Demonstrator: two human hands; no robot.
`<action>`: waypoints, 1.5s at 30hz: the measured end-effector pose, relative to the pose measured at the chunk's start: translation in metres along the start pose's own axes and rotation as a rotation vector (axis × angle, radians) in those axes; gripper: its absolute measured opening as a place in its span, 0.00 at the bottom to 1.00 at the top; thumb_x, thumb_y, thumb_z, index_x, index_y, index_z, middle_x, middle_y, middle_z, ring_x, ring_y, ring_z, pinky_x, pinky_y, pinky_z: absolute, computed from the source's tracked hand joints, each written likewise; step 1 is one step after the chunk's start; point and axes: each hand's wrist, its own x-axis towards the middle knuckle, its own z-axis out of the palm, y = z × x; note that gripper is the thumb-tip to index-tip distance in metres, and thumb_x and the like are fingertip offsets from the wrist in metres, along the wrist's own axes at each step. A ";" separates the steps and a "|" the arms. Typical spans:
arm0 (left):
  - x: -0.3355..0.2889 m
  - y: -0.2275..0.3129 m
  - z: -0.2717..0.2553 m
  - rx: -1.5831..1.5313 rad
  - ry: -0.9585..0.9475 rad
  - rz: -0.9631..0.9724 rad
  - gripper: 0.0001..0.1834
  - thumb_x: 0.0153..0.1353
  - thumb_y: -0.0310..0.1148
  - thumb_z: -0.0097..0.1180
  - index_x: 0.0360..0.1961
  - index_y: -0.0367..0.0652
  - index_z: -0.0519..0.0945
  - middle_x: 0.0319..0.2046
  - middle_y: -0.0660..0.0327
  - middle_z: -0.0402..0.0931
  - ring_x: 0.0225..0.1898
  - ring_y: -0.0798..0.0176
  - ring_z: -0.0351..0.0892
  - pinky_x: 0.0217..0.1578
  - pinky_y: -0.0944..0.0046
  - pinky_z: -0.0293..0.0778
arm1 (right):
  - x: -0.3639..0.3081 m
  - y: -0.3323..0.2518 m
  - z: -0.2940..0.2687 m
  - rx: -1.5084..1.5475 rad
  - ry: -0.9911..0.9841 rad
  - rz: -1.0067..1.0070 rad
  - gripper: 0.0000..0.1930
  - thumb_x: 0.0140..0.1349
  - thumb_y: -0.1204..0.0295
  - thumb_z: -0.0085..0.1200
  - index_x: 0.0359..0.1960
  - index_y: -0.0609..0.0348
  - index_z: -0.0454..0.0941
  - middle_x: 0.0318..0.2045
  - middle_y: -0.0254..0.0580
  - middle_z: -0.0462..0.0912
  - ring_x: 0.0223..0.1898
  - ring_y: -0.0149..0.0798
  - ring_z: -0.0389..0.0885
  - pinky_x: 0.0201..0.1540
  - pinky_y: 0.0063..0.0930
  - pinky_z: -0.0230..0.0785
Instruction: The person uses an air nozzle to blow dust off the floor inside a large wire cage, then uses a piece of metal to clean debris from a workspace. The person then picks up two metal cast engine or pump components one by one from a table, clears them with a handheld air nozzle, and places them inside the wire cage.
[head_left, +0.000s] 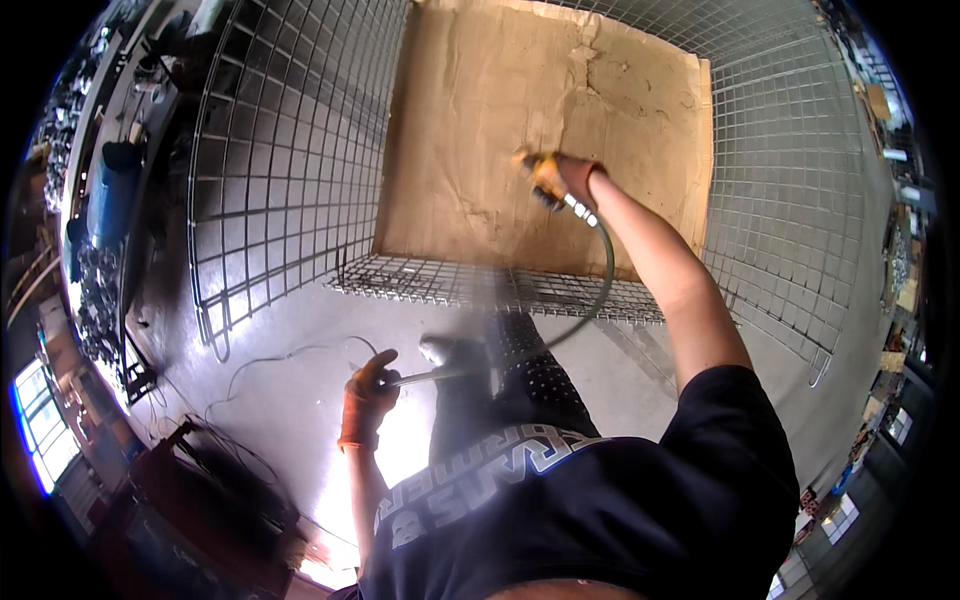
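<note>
My right hand (568, 178), in an orange-brown glove, reaches over the wire mesh container and is closed round what looks like an air blow gun (545, 185), yellow and black. A hose (609, 265) leaves its metal fitting (580, 210), bends down past the container's near edge and runs to my left hand (368, 397). That hand, gloved in orange, grips the hose in front of my legs. Beneath the blow gun lies a brown cardboard sheet (480, 110), creased and torn toward the far side. Slight blur hides the finger positions on the blow gun.
Tall wire mesh sides (290, 150) stand left and right of the cardboard; a low mesh edge (480, 283) lies between it and me. More hose (285, 355) trails over the grey floor (270, 385) at left. A dark red machine or cart (190, 500) stands at lower left.
</note>
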 end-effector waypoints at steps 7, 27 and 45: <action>0.008 -0.017 -0.014 0.072 0.065 0.073 0.17 0.54 0.27 0.56 0.47 0.50 0.79 0.25 0.56 0.79 0.28 0.56 0.81 0.31 0.60 0.76 | 0.002 0.064 0.009 -0.129 -0.241 0.228 0.13 0.60 0.58 0.53 0.35 0.55 0.75 0.24 0.39 0.78 0.19 0.38 0.70 0.25 0.35 0.65; 0.016 0.034 0.033 -0.010 -0.277 0.266 0.20 0.50 0.24 0.59 0.47 0.48 0.79 0.27 0.59 0.80 0.28 0.62 0.80 0.31 0.64 0.76 | -0.149 0.311 -0.123 -0.924 0.006 0.844 0.14 0.28 0.75 0.73 0.22 0.54 0.84 0.31 0.44 0.85 0.32 0.36 0.84 0.37 0.30 0.77; 0.032 0.100 0.042 0.045 -0.163 0.146 0.19 0.53 0.29 0.59 0.48 0.48 0.79 0.23 0.58 0.78 0.22 0.66 0.76 0.29 0.65 0.75 | 0.106 0.188 -0.273 0.011 1.118 -0.221 0.12 0.67 0.65 0.34 0.28 0.45 0.71 0.21 0.30 0.69 0.23 0.30 0.70 0.26 0.25 0.64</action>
